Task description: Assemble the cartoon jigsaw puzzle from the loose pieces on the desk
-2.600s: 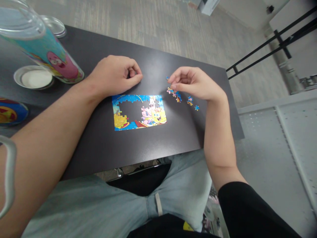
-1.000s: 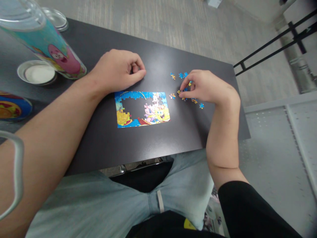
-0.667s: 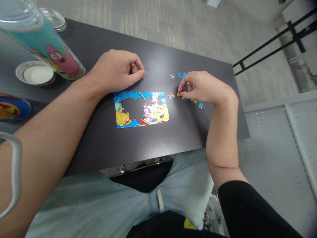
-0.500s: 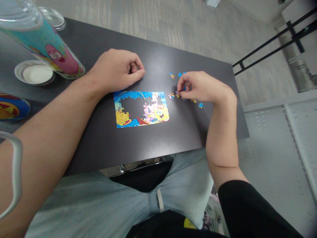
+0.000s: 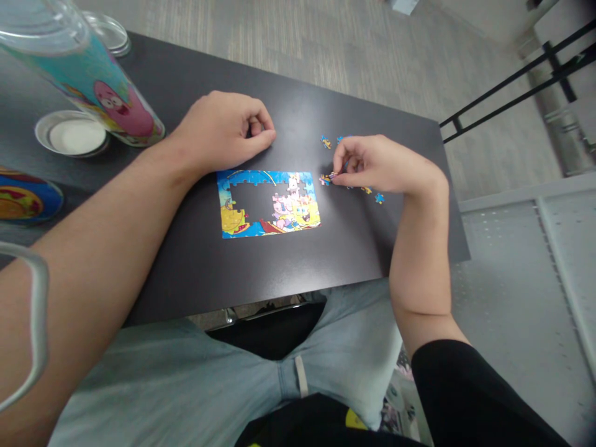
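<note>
A partly assembled jigsaw puzzle (image 5: 305,217) lies on the dark table, its frame joined all round and its right side filled with cartoon figures. A gap with bare table shows left of its middle. Just above the puzzle's top edge rests my left hand (image 5: 233,130), fingers curled in and thumb against the forefinger, with nothing visible in it. To the right of the puzzle, my right hand (image 5: 372,161) pinches a small puzzle piece (image 5: 333,176) between thumb and forefinger. Loose pieces lie around that hand, among them a blue-and-yellow piece (image 5: 326,142) and a blue piece (image 5: 379,198); some are partly hidden beneath it.
On the left stands a tall cartoon-printed canister (image 5: 123,108) with a clear top. Near it are a round white-lined lid (image 5: 77,136), a clear lid (image 5: 109,32) and a blue printed round object (image 5: 28,197). A white cable (image 5: 40,310) crosses at far left.
My right hand has pinched a puzzle piece and it now sits slightly tilted at the fingertips, near another loose piece. My left hand stays curled in place; the view has shifted slightly.
</note>
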Tool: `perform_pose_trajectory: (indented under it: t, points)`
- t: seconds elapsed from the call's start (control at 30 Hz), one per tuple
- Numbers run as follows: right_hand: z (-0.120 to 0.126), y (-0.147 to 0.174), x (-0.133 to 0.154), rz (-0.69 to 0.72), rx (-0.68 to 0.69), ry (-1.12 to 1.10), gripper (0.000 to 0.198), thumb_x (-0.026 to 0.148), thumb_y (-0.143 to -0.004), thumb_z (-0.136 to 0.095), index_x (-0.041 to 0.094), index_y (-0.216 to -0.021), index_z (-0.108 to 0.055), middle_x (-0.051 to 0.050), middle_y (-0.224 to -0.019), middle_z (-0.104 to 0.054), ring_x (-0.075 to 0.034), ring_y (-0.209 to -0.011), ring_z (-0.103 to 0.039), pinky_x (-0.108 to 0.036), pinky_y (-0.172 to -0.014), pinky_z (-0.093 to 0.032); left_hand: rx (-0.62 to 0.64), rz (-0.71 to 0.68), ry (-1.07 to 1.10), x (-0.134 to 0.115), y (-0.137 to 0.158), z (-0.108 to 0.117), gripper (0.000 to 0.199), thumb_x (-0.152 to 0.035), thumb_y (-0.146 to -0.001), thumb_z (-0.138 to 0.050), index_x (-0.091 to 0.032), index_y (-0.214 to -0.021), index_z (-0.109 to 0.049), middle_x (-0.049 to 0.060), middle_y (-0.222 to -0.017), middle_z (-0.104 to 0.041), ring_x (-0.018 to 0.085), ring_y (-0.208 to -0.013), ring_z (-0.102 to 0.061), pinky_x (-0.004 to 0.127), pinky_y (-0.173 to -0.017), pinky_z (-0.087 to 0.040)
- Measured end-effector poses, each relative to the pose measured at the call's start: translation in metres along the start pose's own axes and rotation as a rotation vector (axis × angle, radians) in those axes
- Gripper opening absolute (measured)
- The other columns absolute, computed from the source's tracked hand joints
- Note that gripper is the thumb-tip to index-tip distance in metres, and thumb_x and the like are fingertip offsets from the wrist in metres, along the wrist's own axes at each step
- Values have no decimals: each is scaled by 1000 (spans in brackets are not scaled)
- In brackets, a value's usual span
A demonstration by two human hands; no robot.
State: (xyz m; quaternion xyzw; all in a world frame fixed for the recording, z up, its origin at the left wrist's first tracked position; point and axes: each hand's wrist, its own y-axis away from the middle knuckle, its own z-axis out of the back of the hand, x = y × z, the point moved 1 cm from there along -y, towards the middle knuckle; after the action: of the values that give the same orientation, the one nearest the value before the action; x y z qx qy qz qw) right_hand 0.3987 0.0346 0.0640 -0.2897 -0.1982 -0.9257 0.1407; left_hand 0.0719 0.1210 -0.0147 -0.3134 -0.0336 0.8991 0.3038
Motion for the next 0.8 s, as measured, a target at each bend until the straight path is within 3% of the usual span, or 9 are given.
perform_pose_trajectory:
  t: [0.13, 0.23, 0.43, 0.57, 0.7, 0.8]
  points:
    - [-12, -3, 16, 139, 28, -282, 31, 50, -99, -106, 36, -115, -84, -2, -108, -89, -31, -102, -77, -50, -94, -66, 12, 13, -22, -2, 1, -1, 37, -39, -112, -70, -18, -126, -97, 10, -117, -92, 24, -97, -77, 36, -93, -55]
    - [-31, -11, 31, 165, 78, -388, 32, 54, -98, -109, 36, -115, -88, -4, -109, -90, -34, -107, -81, -53, -97, -71, 3, -8, -25, -4, 1, -1, 35, -39, -110, -70, -19, -123, -96, 9, -114, -92, 24, -90, -74, 37, -90, -54]
    - [-63, -24, 49, 186, 190, -434, 35, 61, -99, -107, 36, -119, -93, -5, -120, -95, -37, -120, -86, -51, -104, -78, -2, -35, 14, -2, -1, -1, 28, -48, -105, -68, -32, -111, -91, 2, -103, -91, 26, -83, -71, 44, -86, -54]
    - [-67, -23, 55, 171, 217, -387, 28, 49, -99, -106, 38, -121, -92, -2, -127, -97, -36, -125, -88, -53, -114, -78, -31, -51, 43, -1, -4, -5, 17, -43, -100, -76, -37, -105, -91, -1, -99, -91, 27, -79, -69, 46, -86, -56]
    - [-67, -20, 57, 200, 199, -435, 24, 37, -102, -101, 35, -123, -89, -2, -123, -96, -34, -115, -91, -54, -111, -79, -77, -49, -9, -7, -3, -8, 26, -16, -97, -81, -24, -113, -99, 2, -99, -92, 26, -77, -72, 41, -82, -51]
    - [-68, -19, 57, 186, 216, -448, 29, 34, -99, -103, 36, -122, -87, -1, -126, -96, -35, -120, -91, -53, -114, -79, -75, -58, -22, -12, -2, -7, 27, -6, -100, -85, -16, -118, -102, 5, -101, -93, 26, -79, -75, 38, -80, -48]
